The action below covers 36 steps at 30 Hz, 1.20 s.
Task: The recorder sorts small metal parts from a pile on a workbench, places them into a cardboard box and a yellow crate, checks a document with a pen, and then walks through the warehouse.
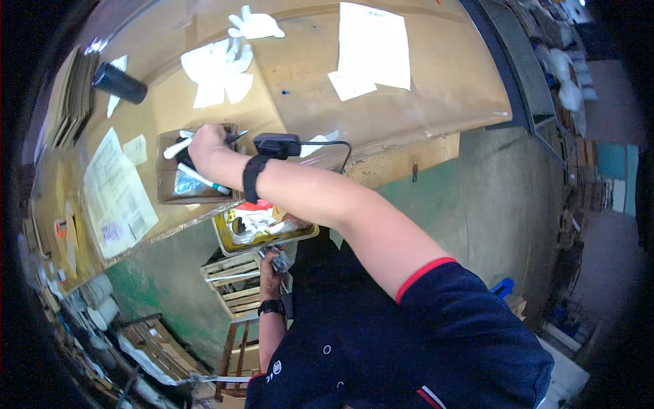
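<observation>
My right hand point(206, 144) reaches into a small open cardboard box point(165, 184) on the table. Its fingers are curled down, and what they grip, if anything, is hidden. Around them in the box are a white marker with a teal end point(203, 178), a white rod-like piece point(178, 148), some dark items and a bluish clear plastic packet point(189, 184). Lower down, beside the table edge, my left hand point(271, 264) is closed round a clear, silvery item point(281, 260) whose kind I cannot make out. A yellow bin point(269, 240) with mixed pieces lies just beyond that hand.
White gloves point(255, 26) and paper sheets point(375, 44) lie on the cardboard-covered table point(449, 88). A dark cylinder point(120, 83) rests at the far left near stacked cardboard point(71, 99). A wooden crate point(238, 290) stands below. A black device with a cable point(277, 144) is on my right wrist.
</observation>
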Motion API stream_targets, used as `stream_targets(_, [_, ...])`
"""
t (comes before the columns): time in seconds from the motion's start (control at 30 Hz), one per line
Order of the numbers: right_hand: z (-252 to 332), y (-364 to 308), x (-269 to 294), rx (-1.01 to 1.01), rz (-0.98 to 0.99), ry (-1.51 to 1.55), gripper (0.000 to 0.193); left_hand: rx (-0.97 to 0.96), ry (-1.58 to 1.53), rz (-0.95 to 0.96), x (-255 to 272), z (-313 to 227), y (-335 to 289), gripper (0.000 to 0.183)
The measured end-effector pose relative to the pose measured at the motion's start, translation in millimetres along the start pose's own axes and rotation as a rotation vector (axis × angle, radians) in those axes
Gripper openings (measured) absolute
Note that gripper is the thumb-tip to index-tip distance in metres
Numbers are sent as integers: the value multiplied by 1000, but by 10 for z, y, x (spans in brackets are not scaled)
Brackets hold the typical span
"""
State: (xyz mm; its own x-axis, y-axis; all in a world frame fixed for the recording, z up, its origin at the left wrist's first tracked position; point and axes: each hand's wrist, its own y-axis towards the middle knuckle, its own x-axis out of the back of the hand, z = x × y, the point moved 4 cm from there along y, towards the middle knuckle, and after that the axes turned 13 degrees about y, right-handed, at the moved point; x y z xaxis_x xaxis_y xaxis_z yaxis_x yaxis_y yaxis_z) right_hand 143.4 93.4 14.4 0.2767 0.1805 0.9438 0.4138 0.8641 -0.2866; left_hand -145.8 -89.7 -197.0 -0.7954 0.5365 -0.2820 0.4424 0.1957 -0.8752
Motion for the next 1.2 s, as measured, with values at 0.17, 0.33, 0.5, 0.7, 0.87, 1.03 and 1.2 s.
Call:
stream_targets(0.17, [-37,6,8,84,23,99,22,24,43,-5,24,36,3,29])
stream_targets(0.33, [304,-392,223,243,-119,133,14,-30,82,25,25,-22,-37,30])
stream_targets(0.5, [126,-550,227,284,-96,403,15,-494,374,-100,-87,-123,-305,25])
stream_targets(0.7, [-910,-959,221,-91,286,2059,38,13,-71,-37,127,-30,31,26])
stream_targets(0.87, [-1659,-1977,-167,-357,179,2083,32,-89,-63,18,-46,-248,159,26])
stream_targets(1.03, [-2292,-3086,-999,-771,151,2120,23,-191,-59,136,-344,-705,561,29])
stream_targets(1.2, [-3273,-3891,-2147,-1210,-249,1721,20,-170,21,66,-634,-851,671,33])
